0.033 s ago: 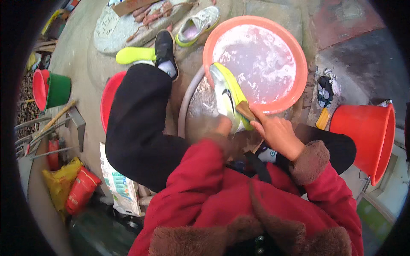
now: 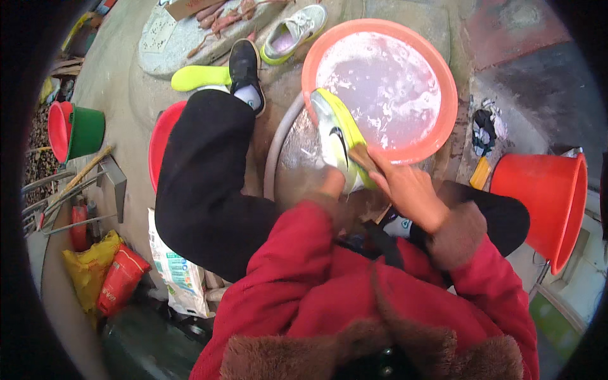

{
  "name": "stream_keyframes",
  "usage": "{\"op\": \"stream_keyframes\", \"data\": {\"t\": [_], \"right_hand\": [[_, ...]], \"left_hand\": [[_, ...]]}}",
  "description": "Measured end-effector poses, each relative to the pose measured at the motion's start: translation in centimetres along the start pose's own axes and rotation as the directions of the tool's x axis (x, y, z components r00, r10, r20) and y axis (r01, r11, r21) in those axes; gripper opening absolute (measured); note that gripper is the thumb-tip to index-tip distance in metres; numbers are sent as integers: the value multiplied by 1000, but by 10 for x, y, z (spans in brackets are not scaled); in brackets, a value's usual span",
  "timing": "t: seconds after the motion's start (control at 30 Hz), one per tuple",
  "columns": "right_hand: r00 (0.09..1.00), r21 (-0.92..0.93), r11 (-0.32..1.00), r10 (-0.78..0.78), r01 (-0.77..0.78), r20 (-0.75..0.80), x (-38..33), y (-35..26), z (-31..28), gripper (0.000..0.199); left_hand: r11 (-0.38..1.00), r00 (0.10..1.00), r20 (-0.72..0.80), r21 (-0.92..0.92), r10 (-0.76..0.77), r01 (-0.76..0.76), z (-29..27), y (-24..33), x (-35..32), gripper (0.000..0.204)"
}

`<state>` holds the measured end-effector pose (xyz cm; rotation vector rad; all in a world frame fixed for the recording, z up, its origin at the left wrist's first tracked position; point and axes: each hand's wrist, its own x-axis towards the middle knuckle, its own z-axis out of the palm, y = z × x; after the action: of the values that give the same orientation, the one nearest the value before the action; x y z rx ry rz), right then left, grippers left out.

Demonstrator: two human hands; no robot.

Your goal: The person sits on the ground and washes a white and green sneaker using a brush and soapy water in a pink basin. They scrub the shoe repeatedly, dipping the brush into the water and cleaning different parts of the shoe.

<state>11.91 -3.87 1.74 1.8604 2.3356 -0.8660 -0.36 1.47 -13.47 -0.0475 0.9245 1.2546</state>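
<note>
Right-hand grip (image 2: 413,192): clasped around one brown brush (image 2: 363,157), against one yellow-and-white shoe (image 2: 332,125) at the near-left rim of one pink basin (image 2: 448,92). Left-hand grip (image 2: 333,182): blurred at the shoe's near end; closure we cannot tell. Change: scarcely any; we log brushwork at the same patch.

The shoe (image 2: 334,136) is white and grey with a bright yellow-green sole edge and a dark curved stripe on its side. It is held aslant at the near left rim of the pink basin (image 2: 447,114), toe pointing away from the person, heel end partly hidden. A brown, wooden-looking brush (image 2: 362,157) lies against its yellow-green edge, bristles out of sight.
</note>
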Motion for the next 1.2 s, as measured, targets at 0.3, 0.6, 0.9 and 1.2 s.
{"op": "stream_keyframes", "data": {"t": [0.3,0.6,0.9,1.2], "right_hand": [[982,74,987,-132,143,-132,11,7,15,54],[973,483,875,76,40,-218,84,54,43,56],[914,549,740,385,-389,128,107,132,77,55],[994,120,993,34,-21,-105,26,22,23,53]], "left_hand": [[1000,1000,4,5,11,-11,2,0,1,62],[999,999,25,-7,38,-38,-5,-11,16,65],[998,999,2,-57,36,-36,5,-6,10,57],[999,1000,13,-52,-4,4,-3,-11,14,49]]}}
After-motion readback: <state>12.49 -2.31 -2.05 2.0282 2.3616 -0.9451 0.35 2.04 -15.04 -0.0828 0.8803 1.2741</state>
